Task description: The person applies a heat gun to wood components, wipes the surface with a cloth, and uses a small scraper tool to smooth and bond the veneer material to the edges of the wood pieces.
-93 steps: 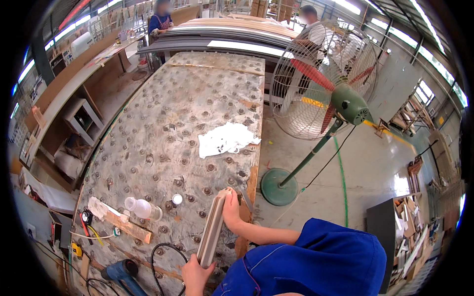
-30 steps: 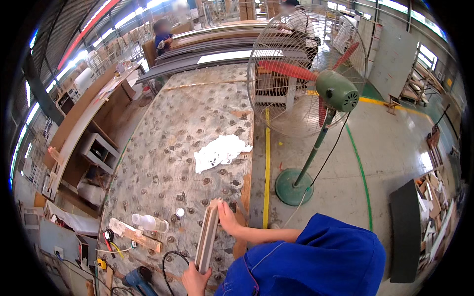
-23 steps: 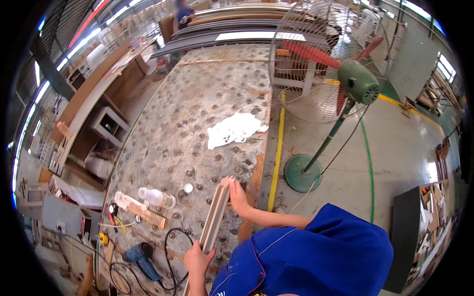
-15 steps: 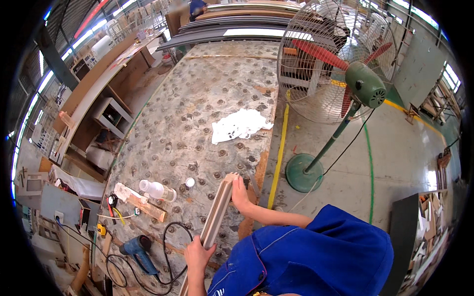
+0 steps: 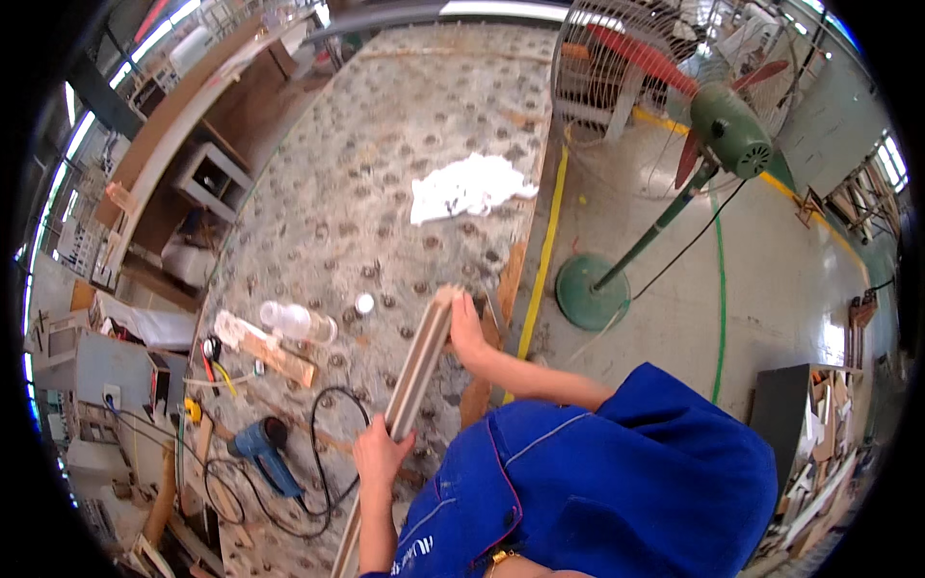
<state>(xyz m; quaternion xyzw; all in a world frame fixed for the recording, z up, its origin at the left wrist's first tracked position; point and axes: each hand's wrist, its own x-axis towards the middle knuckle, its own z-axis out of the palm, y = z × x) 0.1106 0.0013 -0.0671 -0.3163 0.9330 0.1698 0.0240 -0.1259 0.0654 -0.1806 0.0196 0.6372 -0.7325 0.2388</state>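
Observation:
A long, narrow profile strip point(image 5: 412, 385), beige with a groove along it, slants from the lower edge up across the near right part of the worktable point(image 5: 385, 77). My right hand point(image 5: 466, 332) is closed around its far end, with the fingers over the tip. Farther down, my left hand point(image 5: 382, 451) grips the same strip from its left side, thumb across the top. Left of the strip lie a clear bottle point(image 5: 299, 322) on its side, a round white cap point(image 5: 364, 304) and a wooden block point(image 5: 270, 353).
A blue heat gun point(image 5: 265, 455) with a looped black cable lies at the table's near left. Crumpled white cloth point(image 5: 470, 188) rests toward the far right side. Beyond the right edge stands a caged fan point(image 5: 723, 120) on a green base point(image 5: 590, 291). Shelving point(image 5: 217, 188) runs along the left.
The view has tilted, so the table, cloth and fan appear higher. Both hands keep their hold on the strip, in about the same places along it.

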